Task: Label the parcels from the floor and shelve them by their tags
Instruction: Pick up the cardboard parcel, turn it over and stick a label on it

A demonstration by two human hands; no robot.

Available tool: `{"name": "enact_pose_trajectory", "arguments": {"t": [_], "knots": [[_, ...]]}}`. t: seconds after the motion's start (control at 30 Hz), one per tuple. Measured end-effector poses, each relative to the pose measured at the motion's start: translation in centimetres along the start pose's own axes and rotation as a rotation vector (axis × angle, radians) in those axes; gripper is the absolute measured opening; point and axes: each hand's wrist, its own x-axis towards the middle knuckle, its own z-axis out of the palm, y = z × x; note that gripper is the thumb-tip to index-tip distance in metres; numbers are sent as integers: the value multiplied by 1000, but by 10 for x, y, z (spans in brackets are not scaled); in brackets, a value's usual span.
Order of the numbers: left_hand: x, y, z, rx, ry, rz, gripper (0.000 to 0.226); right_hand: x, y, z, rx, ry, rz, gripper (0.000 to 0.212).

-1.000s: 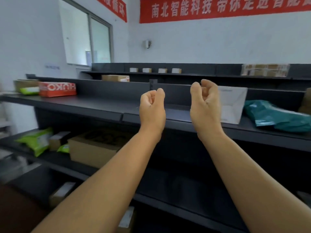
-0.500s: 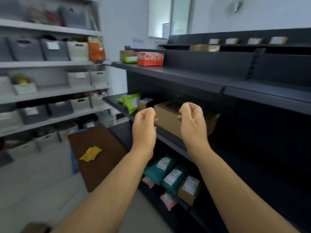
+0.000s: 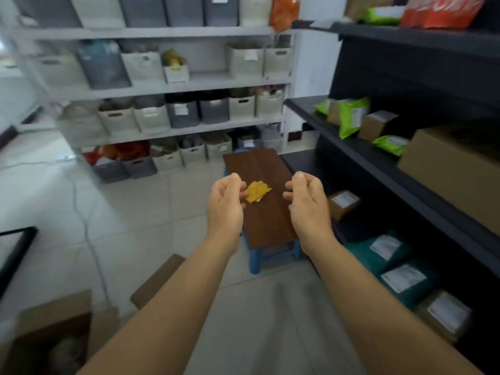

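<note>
Left hand [image 3: 226, 204] & right hand [image 3: 308, 205] empty, fingers loosely curled, mid-frame; yellow tags [image 3: 257, 191] on table [image 3: 270, 226] likely thin, light; pinch one by edge.

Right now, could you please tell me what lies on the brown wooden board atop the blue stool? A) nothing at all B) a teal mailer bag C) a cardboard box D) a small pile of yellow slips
D: a small pile of yellow slips rests on the brown wooden board, partly behind the left hand; the teal mailer bags sit on the dark shelf's bottom level.
</note>
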Motion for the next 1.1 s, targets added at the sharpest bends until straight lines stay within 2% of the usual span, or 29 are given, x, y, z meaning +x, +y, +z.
{"name": "enact_pose_trajectory", "arguments": {"t": [0.33,0.57,0.67,0.9,1.1], "knots": [[45,-61,-130,-11,374,-210,19,-1,61,129,-93,-310,125,16],[90,-114,-188,-72,670,-420,20,24,120,212,-170,-559,270,21],[121,-134,-200,-100,761,-492,14,45,142,242,-208,-653,324,21],[174,-202,-238,-85,855,-607,11,73,217,302,-268,-777,424,22],[198,-301,-290,-28,857,-688,9,70,317,339,-385,-804,491,23]]}}
